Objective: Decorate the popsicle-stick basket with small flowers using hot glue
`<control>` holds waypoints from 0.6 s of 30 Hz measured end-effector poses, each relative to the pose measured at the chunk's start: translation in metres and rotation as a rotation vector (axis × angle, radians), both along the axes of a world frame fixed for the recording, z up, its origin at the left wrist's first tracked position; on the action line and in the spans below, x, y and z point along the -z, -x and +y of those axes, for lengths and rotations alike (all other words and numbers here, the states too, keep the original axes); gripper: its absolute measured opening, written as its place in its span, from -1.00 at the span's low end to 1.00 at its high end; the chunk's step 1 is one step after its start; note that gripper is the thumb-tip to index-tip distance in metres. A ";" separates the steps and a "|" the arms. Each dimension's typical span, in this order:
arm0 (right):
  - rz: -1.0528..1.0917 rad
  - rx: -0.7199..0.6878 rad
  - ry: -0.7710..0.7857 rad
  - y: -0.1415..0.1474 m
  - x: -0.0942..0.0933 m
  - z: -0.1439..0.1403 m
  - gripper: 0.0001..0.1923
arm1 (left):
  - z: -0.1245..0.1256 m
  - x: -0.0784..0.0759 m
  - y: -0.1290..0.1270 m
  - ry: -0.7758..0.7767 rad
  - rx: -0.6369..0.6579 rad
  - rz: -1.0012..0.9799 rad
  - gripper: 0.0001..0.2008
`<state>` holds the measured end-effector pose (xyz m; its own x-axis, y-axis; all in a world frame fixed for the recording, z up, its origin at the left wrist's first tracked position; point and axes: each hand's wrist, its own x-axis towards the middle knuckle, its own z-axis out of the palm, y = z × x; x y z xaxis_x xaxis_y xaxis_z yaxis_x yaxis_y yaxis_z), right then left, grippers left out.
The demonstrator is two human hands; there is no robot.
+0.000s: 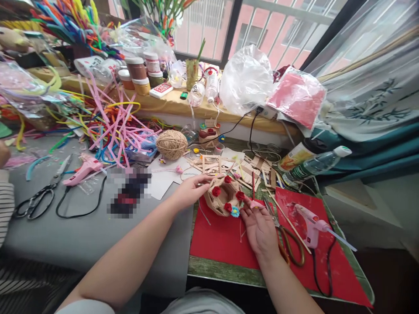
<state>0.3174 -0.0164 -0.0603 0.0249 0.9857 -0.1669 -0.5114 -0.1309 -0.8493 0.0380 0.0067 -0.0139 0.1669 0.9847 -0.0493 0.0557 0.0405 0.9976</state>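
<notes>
A small twine-covered basket [213, 205] with an open hollow stands over the red sheet [225, 244]. Red roses [216, 191] and a blue flower [235, 212] sit around its rim. My left hand [191, 190] grips the basket's left rim between thumb and fingers. At the right side of the basket is my right hand [260, 229], its fingers curled and closed about a small pink flower [255, 204]. Part of that flower is hidden by the fingers. Scissors with brown handles [291, 244] lie just right of this hand.
A pink glue gun [310, 226] and a thin wooden stick [290, 222] lie on the right. Behind the basket are wooden sticks [212, 163] and a twine ball [172, 145]. Leftward lie another glue gun [85, 168] and black scissors [46, 192]; a person's striped sleeve [5, 205] shows.
</notes>
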 end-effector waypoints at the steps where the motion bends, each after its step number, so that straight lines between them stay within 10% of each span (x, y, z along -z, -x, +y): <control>1: -0.010 -0.009 -0.016 0.001 -0.001 -0.001 -0.79 | 0.002 0.002 0.001 -0.007 0.007 0.002 -0.51; 18: -0.972 -0.314 -0.720 -0.014 -0.016 -0.011 -0.84 | 0.011 0.018 0.000 -0.012 0.047 0.083 -0.23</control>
<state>0.3315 -0.0271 -0.0439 -0.4176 0.8307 0.3681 0.3362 0.5176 -0.7868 0.0381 0.0182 -0.0316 0.2090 0.9765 -0.0536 0.1402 0.0243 0.9898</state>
